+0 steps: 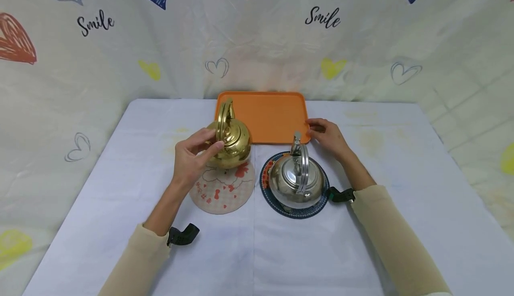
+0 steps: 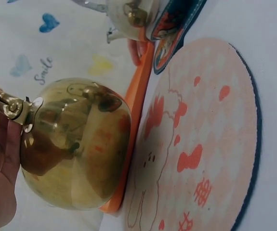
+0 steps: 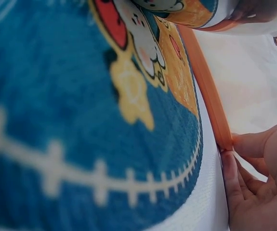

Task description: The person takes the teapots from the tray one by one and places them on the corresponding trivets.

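Note:
My left hand (image 1: 189,158) holds a shiny gold teapot (image 1: 238,146) by its upright handle, thumb and fingers pinching it. The teapot hangs over the far edge of a round pink-checked mat (image 1: 222,198) and overlaps the front left of an orange tray (image 1: 273,117). Its rounded side (image 2: 80,154) fills much of the left wrist view. At the tray's right edge, my right hand (image 1: 328,138) pinches the rim between thumb and fingers, as the right wrist view also shows. A silver teapot (image 1: 283,184) stands upright in front of the tray, left of my right forearm.
Under the silver teapot lies a round blue patterned mat (image 1: 277,207). A white cloth (image 1: 225,260) covers the table. Behind the tray hangs a backdrop (image 1: 273,42) printed with hearts and the word Smile. Both wrists carry small black cameras.

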{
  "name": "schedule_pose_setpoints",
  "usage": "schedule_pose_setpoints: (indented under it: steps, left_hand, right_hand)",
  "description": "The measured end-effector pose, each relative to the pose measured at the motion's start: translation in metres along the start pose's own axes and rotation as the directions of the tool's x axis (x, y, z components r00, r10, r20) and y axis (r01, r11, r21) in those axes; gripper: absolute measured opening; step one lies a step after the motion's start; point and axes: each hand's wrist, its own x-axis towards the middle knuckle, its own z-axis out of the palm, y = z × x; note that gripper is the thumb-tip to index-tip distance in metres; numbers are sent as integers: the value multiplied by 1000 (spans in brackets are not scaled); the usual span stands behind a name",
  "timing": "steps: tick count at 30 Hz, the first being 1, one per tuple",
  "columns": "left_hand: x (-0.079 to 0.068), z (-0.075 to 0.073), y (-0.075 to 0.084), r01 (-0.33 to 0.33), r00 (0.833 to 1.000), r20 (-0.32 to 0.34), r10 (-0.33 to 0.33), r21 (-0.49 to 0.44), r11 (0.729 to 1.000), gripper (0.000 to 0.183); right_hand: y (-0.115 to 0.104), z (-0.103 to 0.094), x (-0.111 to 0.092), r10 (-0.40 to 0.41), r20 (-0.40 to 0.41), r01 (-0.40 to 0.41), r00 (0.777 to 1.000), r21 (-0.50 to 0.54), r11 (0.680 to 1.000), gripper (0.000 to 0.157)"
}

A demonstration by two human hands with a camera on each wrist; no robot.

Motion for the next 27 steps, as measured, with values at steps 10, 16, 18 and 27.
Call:
schedule_pose_setpoints:
  steps: [10, 16, 18, 27]
  left_hand:
    - [-8, -4, 1, -41, 999, 13, 42, -5, 999, 36]
    - [-14, -6, 1, -24, 1000, -7, 24, -8, 1000, 38]
    - [-15, -7, 1, -21, 1000, -8, 21, -4, 1000, 38]
    - [-19, -9, 0, -43, 999, -1, 43, -17, 999, 36]
  right_hand:
    - [-1, 1, -1, 0, 2, 0, 1000, -2, 1000, 43]
    - [-2, 1, -2, -12, -1, 12, 1000, -4, 1000, 43]
    - [-1, 1, -2, -14, -3, 14, 1000, -5, 1000, 43]
    - [-3, 1, -4, -19, -8, 19, 1000, -8, 1000, 43]
